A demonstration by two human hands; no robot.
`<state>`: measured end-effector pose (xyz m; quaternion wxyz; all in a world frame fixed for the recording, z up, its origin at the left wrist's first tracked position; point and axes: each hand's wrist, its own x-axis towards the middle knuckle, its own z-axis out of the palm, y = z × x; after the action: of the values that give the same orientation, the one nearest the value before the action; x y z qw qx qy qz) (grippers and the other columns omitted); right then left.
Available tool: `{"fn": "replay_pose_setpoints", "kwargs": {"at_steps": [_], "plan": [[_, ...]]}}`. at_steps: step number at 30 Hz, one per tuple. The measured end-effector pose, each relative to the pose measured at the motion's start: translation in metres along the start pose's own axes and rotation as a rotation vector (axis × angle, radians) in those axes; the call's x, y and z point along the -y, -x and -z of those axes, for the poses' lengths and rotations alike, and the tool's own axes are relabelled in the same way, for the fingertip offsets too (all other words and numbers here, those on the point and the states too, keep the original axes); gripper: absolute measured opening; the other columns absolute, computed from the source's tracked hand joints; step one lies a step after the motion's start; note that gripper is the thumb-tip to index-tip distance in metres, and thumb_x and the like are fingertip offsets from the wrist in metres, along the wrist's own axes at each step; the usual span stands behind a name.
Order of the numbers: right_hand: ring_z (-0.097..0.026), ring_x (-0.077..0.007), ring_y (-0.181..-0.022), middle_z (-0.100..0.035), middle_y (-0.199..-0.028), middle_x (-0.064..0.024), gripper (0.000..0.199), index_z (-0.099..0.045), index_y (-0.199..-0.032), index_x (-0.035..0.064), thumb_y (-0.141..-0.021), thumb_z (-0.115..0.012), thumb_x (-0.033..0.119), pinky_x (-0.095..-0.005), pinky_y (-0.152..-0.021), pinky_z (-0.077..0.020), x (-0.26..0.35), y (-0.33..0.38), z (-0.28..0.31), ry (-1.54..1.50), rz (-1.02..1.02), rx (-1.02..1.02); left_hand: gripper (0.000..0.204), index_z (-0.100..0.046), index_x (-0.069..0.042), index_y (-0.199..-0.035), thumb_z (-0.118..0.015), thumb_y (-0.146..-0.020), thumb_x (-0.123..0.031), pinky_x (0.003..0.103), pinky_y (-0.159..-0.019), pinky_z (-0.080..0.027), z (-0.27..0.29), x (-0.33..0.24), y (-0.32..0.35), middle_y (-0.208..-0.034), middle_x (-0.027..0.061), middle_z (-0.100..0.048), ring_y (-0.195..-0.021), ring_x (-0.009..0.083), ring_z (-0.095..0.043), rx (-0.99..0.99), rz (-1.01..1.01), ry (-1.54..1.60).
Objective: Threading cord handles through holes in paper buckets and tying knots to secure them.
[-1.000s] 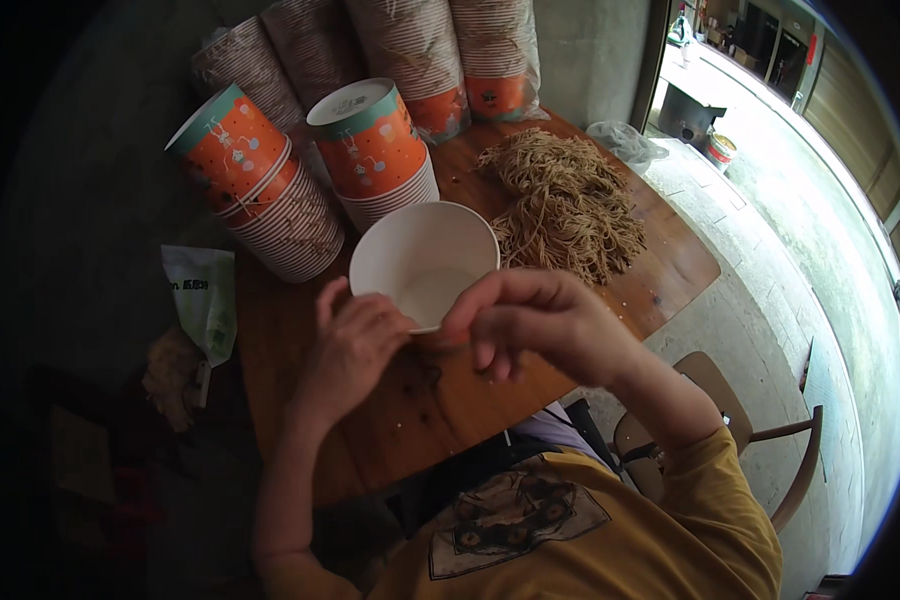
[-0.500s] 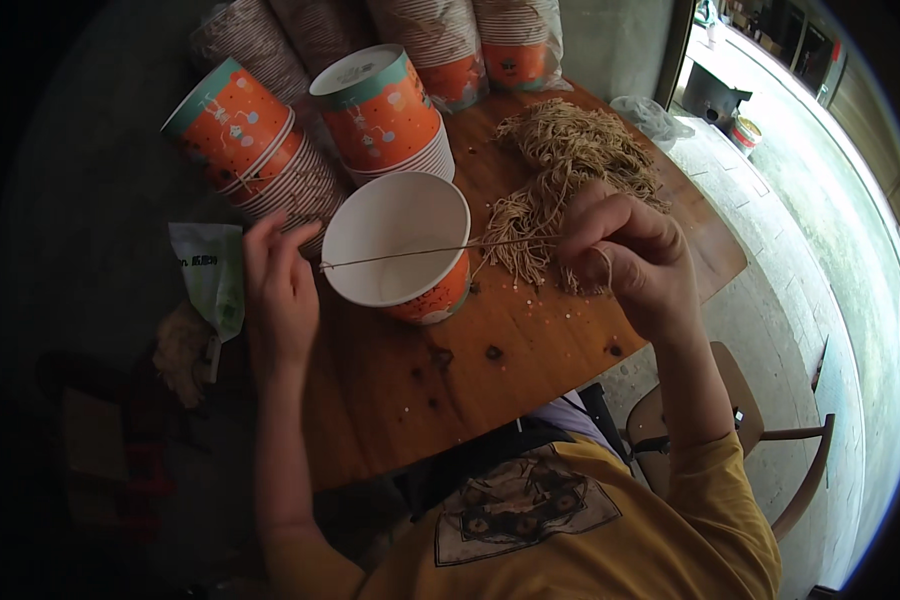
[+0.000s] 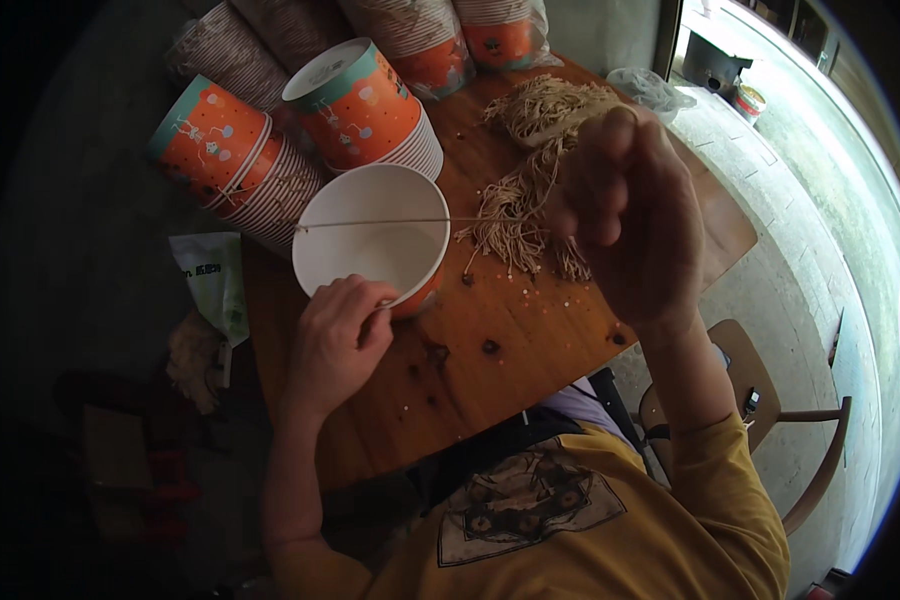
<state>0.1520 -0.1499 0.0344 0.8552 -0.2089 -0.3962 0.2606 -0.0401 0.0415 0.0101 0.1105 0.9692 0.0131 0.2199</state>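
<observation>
A white-lined orange paper tub (image 3: pixel 370 240) stands near the middle of the wooden table, its mouth tipped toward me. My left hand (image 3: pixel 342 335) is closed on its near rim, fingers over the edge and thumb outside. Across the mouth runs a thin tan string (image 3: pixel 390 221), pulled taut from a small knot at the left rim. The string leads to my raised right hand (image 3: pixel 635 220), which is closed on its other end; the fingertips are slightly blurred. Behind that hand, partly hidden, lies a loose heap of tan strings (image 3: pixel 540 110).
Stacked orange tubs (image 3: pixel 365 105) and a leaning stack (image 3: pixel 215 145) stand at the back left, with plastic-wrapped stacks (image 3: pixel 410 40) behind. A clear plastic bag (image 3: pixel 650 92) lies at the far corner. A white-green bag (image 3: pixel 213 280) hangs left of the table; a chair (image 3: pixel 750 370) stands at right.
My left hand has come down from beside the tub's left rim and taken hold of the near rim. My right hand has risen, keeping the string taut.
</observation>
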Motion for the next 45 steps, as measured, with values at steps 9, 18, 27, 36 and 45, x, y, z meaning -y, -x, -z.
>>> {"fn": "replay_pose_setpoints", "kwargs": {"at_steps": [9, 18, 27, 36, 45], "plan": [[-0.049, -0.0014, -0.054, -0.058, -0.074, 0.0027, 0.016, -0.061, -0.094, 0.0053, -0.095, -0.053, 0.020, -0.0164, -0.046, -0.0380, -0.039, 0.014, 0.004, 0.366, -0.280, -0.104, 0.018, -0.057, -0.005, -0.092, -0.063, -0.076, -0.002, 0.039, -0.072, -0.045, 0.011, 0.018, 0.021, -0.081, 0.0087, -0.054, -0.075, 0.0268, -0.055, 0.032, 0.104, -0.025], [-0.038, -0.0025, -0.058, -0.043, -0.062, 0.0047, 0.017, -0.061, -0.090, 0.0040, -0.090, -0.062, 0.021, -0.0216, -0.052, -0.0340, -0.085, 0.037, 0.008, 0.648, -0.421, 0.007, 0.039, -0.056, -0.006, -0.122, -0.062, -0.083, -0.004, 0.030, -0.076, -0.048, -0.001, -0.002, -0.001, -0.100, 0.0094, -0.060, -0.088, 0.0207, -0.060, 0.100, 0.287, 0.148], [-0.056, -0.0050, -0.065, -0.060, -0.071, 0.0008, 0.016, -0.058, -0.092, 0.0028, -0.094, -0.057, 0.019, -0.0225, -0.054, -0.0466, -0.090, 0.032, -0.001, 0.490, -0.451, -0.002, 0.046, -0.049, 0.005, -0.125, -0.042, -0.080, 0.008, 0.026, -0.091, -0.045, 0.034, 0.000, -0.020, -0.113, 0.0084, -0.061, -0.101, 0.0119, -0.058, 0.114, 0.594, 0.808], [-0.059, -0.0068, -0.074, -0.067, -0.085, -0.0038, 0.017, -0.059, -0.097, -0.0009, -0.094, -0.057, 0.015, -0.0241, -0.066, -0.0504, -0.103, 0.028, -0.003, 0.435, -0.342, 0.009, 0.048, -0.047, 0.004, -0.123, -0.039, -0.075, 0.007, 0.026, -0.092, -0.044, 0.048, 0.016, -0.018, -0.118, 0.0115, -0.059, -0.103, 0.0111, -0.058, 0.180, 0.636, 0.987], [-0.057, -0.0074, -0.092, -0.062, -0.112, -0.0079, 0.015, -0.053, -0.098, -0.0002, -0.097, -0.052, 0.015, -0.0254, -0.079, -0.0501, -0.107, 0.024, 0.002, 0.487, -0.386, 0.092, 0.045, -0.047, 0.003, -0.121, -0.041, -0.076, 0.006, 0.024, -0.088, -0.044, 0.049, 0.024, -0.018, -0.114, 0.0100, -0.060, -0.098, 0.0093, -0.058, 0.158, 0.662, 1.071]]}}
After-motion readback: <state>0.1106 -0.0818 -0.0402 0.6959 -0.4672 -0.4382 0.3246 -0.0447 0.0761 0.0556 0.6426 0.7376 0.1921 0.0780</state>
